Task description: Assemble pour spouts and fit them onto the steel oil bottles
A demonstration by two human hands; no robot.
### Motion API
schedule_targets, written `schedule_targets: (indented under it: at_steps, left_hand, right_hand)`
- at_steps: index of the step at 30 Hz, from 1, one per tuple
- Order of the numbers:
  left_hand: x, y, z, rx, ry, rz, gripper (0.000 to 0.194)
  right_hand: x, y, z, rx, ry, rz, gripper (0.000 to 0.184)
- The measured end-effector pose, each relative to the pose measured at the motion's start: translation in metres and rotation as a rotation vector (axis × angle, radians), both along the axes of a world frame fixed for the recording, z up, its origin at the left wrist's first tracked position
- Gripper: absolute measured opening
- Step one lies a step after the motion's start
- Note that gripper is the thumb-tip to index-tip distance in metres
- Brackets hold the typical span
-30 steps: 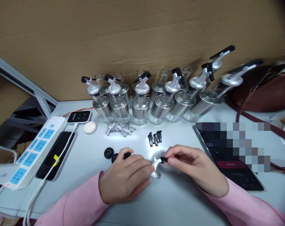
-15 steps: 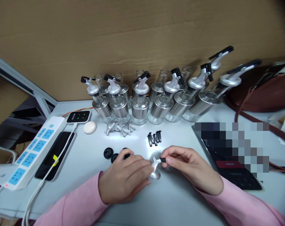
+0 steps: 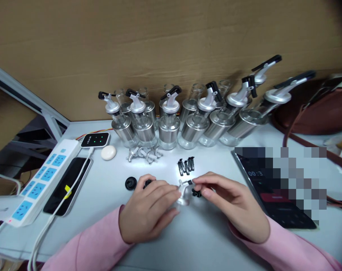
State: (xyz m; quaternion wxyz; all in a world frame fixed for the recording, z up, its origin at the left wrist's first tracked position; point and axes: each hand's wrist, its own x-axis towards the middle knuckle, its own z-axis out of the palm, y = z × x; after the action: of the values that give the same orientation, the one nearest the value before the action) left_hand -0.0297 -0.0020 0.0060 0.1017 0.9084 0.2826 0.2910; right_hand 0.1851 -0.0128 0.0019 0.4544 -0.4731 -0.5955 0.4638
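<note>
A silver pourer spout [image 3: 183,195] with a black tip stands in front of me. My left hand [image 3: 150,210] reaches across from the left, its fingers and thumb closed on the spout's side. My right hand [image 3: 230,203] is at the other side; its index fingertip is by the black tip, and the thumb is apart from it. Small black parts [image 3: 196,193] show behind the right fingertips. A black round stopper [image 3: 130,183] lies left of my left hand, which partly covers another. Several black levers [image 3: 186,166] and silver spouts [image 3: 145,153] lie farther back.
Glass bottles with steel bands [image 3: 169,130], several topped with pourers, line the back by a cardboard wall [image 3: 148,45]. At left are a power strip [image 3: 38,184], phone [image 3: 67,186], Wi-Fi device [image 3: 95,140] and white round case [image 3: 108,153]. A tablet [image 3: 267,184] and brown bag [image 3: 309,109] stand right.
The spout has turned more upright and its black tip has moved up and left. My right fingers have loosened from the tip, uncovering black parts behind. My left hand has barely moved.
</note>
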Motion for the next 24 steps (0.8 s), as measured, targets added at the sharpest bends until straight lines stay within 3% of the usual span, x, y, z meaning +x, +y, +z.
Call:
schedule_targets:
  at_steps: [9,24]
  left_hand:
    - [-0.0007,0.0001,0.0014,-0.005,-0.03,0.04,0.019]
    - [-0.0018,0.001,0.0009,-0.044,-0.001,-0.02,0.022]
  right_hand:
    - [0.002,-0.0014,0.001,0.182,-0.095,0.111,0.04]
    - [0.0027,-0.001,0.0008,0.203,-0.103,0.156,0.044]
